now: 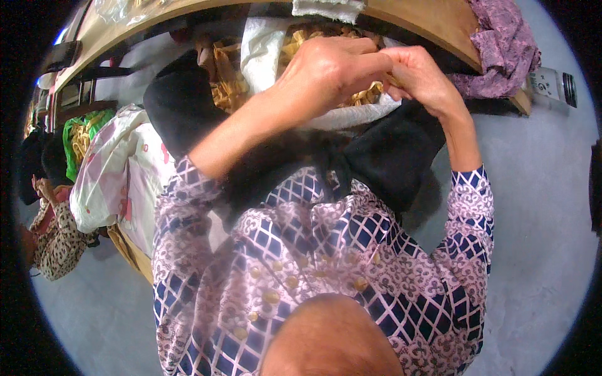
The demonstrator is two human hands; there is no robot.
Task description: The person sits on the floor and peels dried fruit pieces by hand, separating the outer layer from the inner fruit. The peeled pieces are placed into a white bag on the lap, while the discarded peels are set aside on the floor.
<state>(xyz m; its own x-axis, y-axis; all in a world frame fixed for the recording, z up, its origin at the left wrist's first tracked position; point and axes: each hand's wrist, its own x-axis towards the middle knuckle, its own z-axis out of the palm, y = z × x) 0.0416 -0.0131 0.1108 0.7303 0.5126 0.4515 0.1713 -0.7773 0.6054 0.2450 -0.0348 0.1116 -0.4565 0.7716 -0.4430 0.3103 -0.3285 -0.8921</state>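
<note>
My left hand [329, 70] and my right hand [418, 75] meet over my lap, fingertips together. A bit of yellowish material shows at the right hand's fingers, but the fingers hide most of it, so what each hand grips cannot be made out. Below and behind them, a white cloth-like bag [345, 116] lies open between my knees, with dry yellowish strips [369, 95] inside. More of the dry strips [229, 89] lie left of the bag's white flap [262, 56].
A curved wooden table edge [418, 14] runs ahead, with a purple cloth [505, 51] over its right end and a clear jar [548, 87] beside it. At left are a patterned white cloth [127, 174], a green bag [70, 141] of strips and another person's arm [59, 235].
</note>
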